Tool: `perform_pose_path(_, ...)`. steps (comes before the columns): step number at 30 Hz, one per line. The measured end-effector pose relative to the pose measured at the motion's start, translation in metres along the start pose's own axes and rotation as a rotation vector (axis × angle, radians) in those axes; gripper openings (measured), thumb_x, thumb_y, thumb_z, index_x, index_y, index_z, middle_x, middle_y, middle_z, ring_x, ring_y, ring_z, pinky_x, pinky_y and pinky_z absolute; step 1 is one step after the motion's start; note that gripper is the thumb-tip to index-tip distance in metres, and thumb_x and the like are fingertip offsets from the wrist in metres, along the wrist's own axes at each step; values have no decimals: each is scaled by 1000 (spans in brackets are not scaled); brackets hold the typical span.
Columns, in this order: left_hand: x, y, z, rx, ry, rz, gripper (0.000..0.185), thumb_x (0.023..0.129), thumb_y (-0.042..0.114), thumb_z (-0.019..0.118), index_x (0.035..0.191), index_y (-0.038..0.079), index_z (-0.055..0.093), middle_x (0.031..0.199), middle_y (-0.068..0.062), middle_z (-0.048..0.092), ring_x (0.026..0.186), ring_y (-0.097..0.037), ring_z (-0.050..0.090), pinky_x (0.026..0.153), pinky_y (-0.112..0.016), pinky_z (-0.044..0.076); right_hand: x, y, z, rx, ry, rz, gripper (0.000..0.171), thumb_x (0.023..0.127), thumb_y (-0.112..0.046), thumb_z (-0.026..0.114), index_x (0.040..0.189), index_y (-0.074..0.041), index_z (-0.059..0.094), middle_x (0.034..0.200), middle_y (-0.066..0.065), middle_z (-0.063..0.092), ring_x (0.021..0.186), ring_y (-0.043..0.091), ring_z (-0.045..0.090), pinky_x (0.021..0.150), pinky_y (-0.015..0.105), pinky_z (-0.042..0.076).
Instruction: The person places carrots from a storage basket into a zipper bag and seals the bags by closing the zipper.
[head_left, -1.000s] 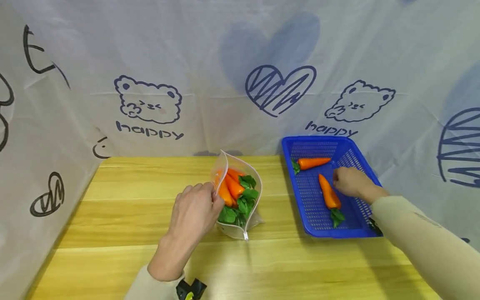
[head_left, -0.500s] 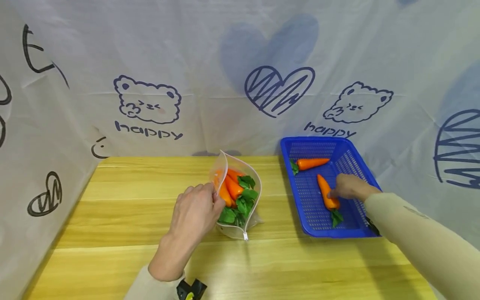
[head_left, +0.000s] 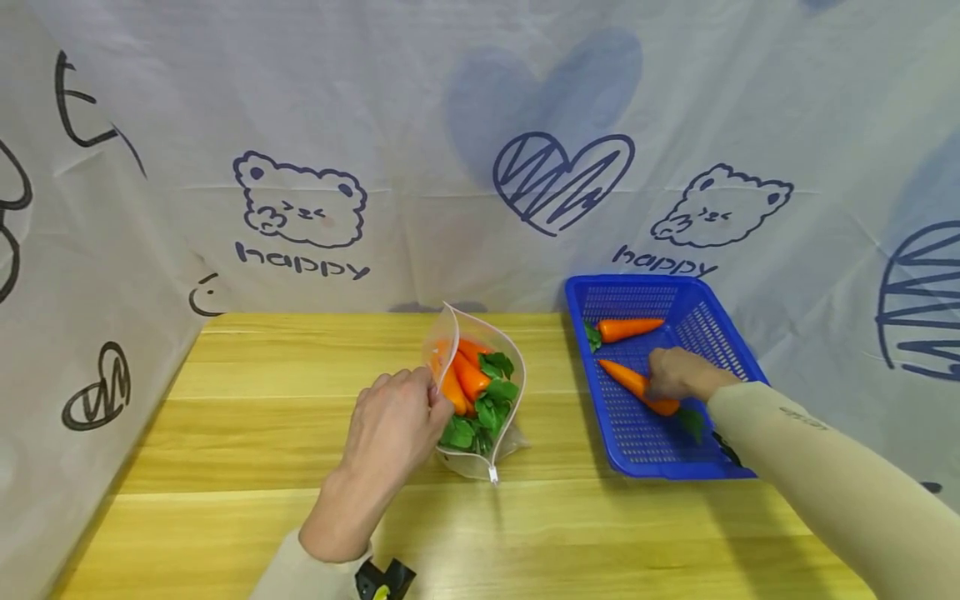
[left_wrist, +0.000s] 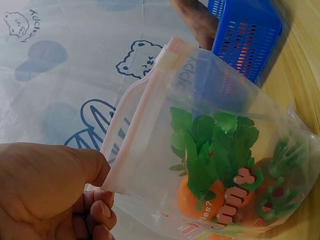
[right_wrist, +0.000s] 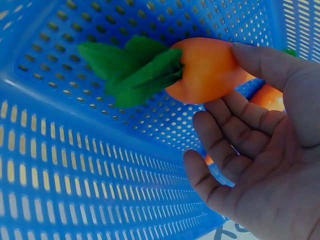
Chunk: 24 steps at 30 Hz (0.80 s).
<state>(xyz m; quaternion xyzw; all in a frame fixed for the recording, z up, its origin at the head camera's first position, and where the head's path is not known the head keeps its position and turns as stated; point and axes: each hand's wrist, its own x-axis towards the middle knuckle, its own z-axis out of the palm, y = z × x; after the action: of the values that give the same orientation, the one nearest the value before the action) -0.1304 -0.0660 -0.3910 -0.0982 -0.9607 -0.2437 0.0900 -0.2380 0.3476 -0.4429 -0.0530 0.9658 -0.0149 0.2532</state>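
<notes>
My left hand (head_left: 397, 425) pinches the left rim of a clear zip bag (head_left: 510, 337) between thumb and fingers. Several orange carrots (head_left: 470, 377) with green leaves are inside the bag, which stands with its mouth spread and its slider (left_wrist: 169, 59) at one end. Over the blue basket (head_left: 592, 400), my right hand (head_left: 678, 372) grips a carrot (right_wrist: 205, 70) near its thick leafy end, thumb on one side and fingers on the other. That carrot's tip points to the upper left in the head view. A second carrot (head_left: 632, 329) lies at the back of the basket.
The bag and basket stand on a wooden table (head_left: 262, 467), with a gap between them. Behind hangs a white printed cloth (head_left: 420, 225), and another part of it runs along the left. The basket's slotted walls (right_wrist: 100, 185) rise around my right hand.
My right hand has moved left onto the nearer carrot and taken hold of it. The carrot has turned, its tip swinging left. My left hand keeps its hold on the bag.
</notes>
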Motion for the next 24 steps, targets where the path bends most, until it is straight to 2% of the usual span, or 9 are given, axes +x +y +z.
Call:
perform_pose_path(6,0,1,0,7,-2,7,15,87,12,59,73,14,53,66,-1,51,63,-24,47,59,-34,35,4,2,3,1,-11,47,39,87,-29,79,104,1,61,93,14,64,84,29,62,78,47,54)
perform_pose_path(10,1,2,1,13,-7,13,14,87,13,59,74,14,53,66,-1,51,63,-25,48,60,-34,36,8,4,5,-17,-2,64,46,85,-33,84,108,2,63,101,19,68,92,33,65,85,55,55)
perform_pose_path(13,1,2,1,11,-17,9,15,87,13,58,74,15,53,66,-1,51,63,-25,48,60,-34,35,9,6,5,-27,11,76,44,84,-34,83,105,-1,63,101,18,68,93,34,65,87,59,54)
perform_pose_path(16,1,3,1,12,-20,12,15,87,13,58,74,15,52,66,-2,51,63,-25,48,59,-34,35,6,5,3,-30,42,82,39,84,-35,80,99,-3,63,94,15,67,87,32,64,83,59,54)
perform_pose_path(20,0,3,0,13,-18,17,16,87,13,59,73,15,52,65,-1,50,62,-24,47,59,-34,35,0,0,-2,-39,158,80,42,86,-43,73,94,-5,59,84,12,62,77,30,61,71,51,52)
perform_pose_path(24,0,3,0,13,-14,18,16,87,13,58,72,14,52,64,-1,49,60,-24,46,58,-34,35,-12,-8,-8,-2,312,104,55,88,-51,69,103,0,55,82,13,57,70,31,57,62,43,46)
